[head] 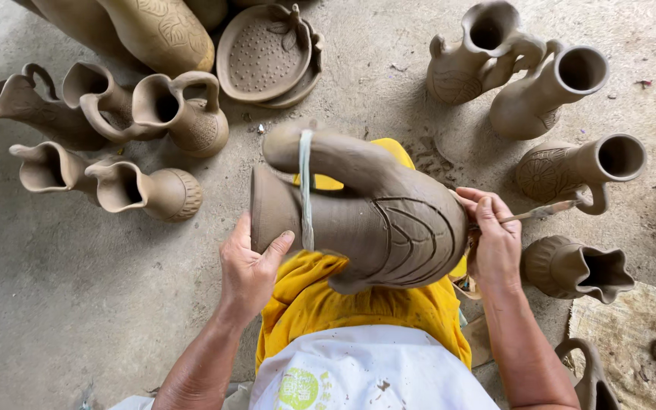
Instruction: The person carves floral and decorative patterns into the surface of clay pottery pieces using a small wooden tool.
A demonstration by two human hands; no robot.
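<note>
My white shirt (pixel 366 372) and yellow cloth (pixel 309 304) sit closest, the cloth draped over my lap. On it lies a large unfired clay jug (pixel 373 220), tipped on its side with its mouth pointing left and its handle up. A pale strip (pixel 305 190) loops over the handle and neck. My left hand (pixel 248 266) cups the jug's neck from below, thumb pressed against the clay. My right hand (pixel 495 239) rests against the jug's rounded belly, fingers pinched around a thin carving tool (pixel 537 212) whose shaft sticks out to the right. Leaf-like lines are cut into the belly near that hand.

Just right of it on the concrete floor (pixel 77 296) lies a small fluted pot (pixel 575 266). Beyond, more clay jugs lie to the left (pixel 146 190) and right (pixel 571 167), and farthest off lies a dotted clay dish (pixel 263 53).
</note>
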